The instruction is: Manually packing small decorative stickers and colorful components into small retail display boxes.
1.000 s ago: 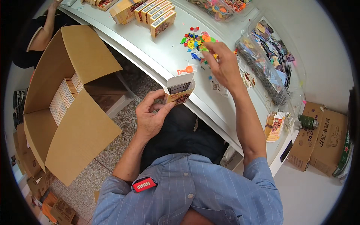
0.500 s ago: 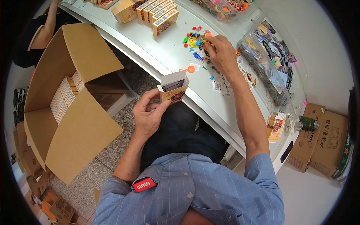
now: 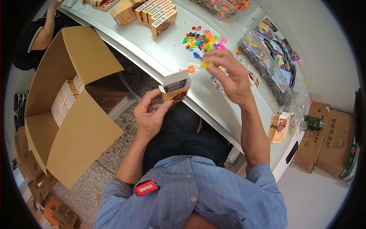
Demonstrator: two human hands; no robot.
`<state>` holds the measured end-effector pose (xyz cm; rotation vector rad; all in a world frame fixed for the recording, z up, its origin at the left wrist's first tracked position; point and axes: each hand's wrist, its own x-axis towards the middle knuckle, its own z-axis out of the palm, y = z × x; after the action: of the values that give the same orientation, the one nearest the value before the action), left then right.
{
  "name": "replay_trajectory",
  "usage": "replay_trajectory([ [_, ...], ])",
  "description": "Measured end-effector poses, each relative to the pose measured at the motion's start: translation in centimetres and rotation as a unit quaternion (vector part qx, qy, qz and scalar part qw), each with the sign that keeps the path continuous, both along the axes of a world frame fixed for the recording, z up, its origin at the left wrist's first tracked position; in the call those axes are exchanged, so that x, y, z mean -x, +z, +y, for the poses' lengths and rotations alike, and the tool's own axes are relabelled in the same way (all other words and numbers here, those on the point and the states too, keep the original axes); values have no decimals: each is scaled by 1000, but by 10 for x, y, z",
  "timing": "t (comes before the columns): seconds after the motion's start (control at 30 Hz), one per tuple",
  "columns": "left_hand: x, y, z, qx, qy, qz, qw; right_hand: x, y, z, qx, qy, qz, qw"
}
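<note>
My left hand is closed around a small yellow printed carton, held upright near the table's edge. Its white top flap stands up, and a dark strip-like piece shows inside the mouth. Above the table, my right hand pinches a small yellow plastic trinket between thumb and fingers; motion blurs it, so its shape is unclear. Beyond that hand lies a loose pile of coloured plastic trinkets. An orange spoon-like piece rests on the table just past the carton.
Several filled cartons stand in a row at the back. Clear bins hold card packets and coloured bands. On my left, a large open cardboard box contains stacked cartons. Another carton lies at the right; a person's arm shows far left.
My right hand has come back from the trinket pile toward the carton, bringing a yellow trinket. The left hand and carton have barely moved.
</note>
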<state>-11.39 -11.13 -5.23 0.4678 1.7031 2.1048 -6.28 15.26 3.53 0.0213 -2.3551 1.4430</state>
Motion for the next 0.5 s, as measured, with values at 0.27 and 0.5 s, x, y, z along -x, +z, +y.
replay_trajectory([
  [0.27,-10,6,1,2,-26,19,999,-13,6,-29,-104,35,2,994],
  [0.5,-10,-3,-14,-6,-4,-18,1000,-8,-29,10,-268,-164,-80,946],
])
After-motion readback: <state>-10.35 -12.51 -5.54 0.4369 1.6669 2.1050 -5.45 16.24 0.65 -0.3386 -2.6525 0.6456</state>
